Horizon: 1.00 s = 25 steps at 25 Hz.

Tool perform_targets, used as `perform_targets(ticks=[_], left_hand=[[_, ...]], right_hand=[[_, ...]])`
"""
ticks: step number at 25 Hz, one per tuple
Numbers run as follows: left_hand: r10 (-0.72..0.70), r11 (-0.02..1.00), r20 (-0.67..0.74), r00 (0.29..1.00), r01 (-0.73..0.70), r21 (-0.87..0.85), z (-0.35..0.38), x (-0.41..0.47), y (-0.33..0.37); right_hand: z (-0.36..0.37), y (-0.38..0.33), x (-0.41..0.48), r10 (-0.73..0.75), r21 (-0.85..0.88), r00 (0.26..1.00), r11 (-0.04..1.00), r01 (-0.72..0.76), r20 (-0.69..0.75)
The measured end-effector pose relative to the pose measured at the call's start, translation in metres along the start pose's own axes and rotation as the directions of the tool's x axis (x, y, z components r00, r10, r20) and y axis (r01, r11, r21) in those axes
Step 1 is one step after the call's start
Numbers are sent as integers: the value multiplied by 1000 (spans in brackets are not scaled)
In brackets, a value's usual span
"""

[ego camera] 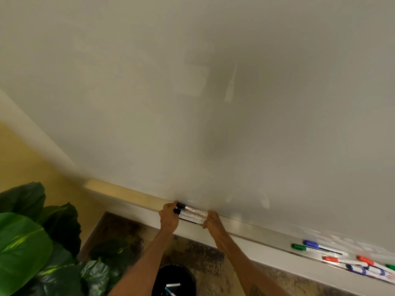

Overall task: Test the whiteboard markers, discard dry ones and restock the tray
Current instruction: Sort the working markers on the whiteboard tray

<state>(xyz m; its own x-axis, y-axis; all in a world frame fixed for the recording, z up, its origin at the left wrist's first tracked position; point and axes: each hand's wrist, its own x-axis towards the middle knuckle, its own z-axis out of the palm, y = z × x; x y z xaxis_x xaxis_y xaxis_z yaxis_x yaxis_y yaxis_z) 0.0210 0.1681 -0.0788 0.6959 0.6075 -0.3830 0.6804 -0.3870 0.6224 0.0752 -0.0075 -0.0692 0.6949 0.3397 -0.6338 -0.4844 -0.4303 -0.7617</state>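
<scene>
We grip a bundle of black-capped markers (191, 212) at both ends. Our left hand (168, 217) curls round the caps and our right hand (211, 220) pinches the far ends, at the whiteboard tray (256, 233). Markers lying in the black bin (181, 272) suggest discarding has begun. Coloured markers (316, 247) lie further right on the tray, so restocking seems unfinished.

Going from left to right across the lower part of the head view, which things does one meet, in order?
plant leaves → left hand → black-capped markers → right hand → green-capped marker → red-capped markers
</scene>
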Motion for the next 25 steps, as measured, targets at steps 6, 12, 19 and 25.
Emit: perform_targets(ticks=[6, 12, 19, 25], left_hand=[[-108, 993, 7, 994, 108, 37, 5, 18, 4], [-211, 978, -113, 971, 210, -13, 7, 1, 32], [35, 999, -176, 984, -32, 19, 76, -69, 86], [139, 969, 89, 986, -117, -217, 167, -136, 127]], right_hand=[[-1, -8, 9, 19, -5, 997, 1000, -18, 73], [-29, 4, 0, -42, -80, 999, 996, 43, 8], [-124, 56, -40, -201, -128, 864, 979, 159, -461], [-222, 113, -86, -126, -99, 718, 992, 80, -684]])
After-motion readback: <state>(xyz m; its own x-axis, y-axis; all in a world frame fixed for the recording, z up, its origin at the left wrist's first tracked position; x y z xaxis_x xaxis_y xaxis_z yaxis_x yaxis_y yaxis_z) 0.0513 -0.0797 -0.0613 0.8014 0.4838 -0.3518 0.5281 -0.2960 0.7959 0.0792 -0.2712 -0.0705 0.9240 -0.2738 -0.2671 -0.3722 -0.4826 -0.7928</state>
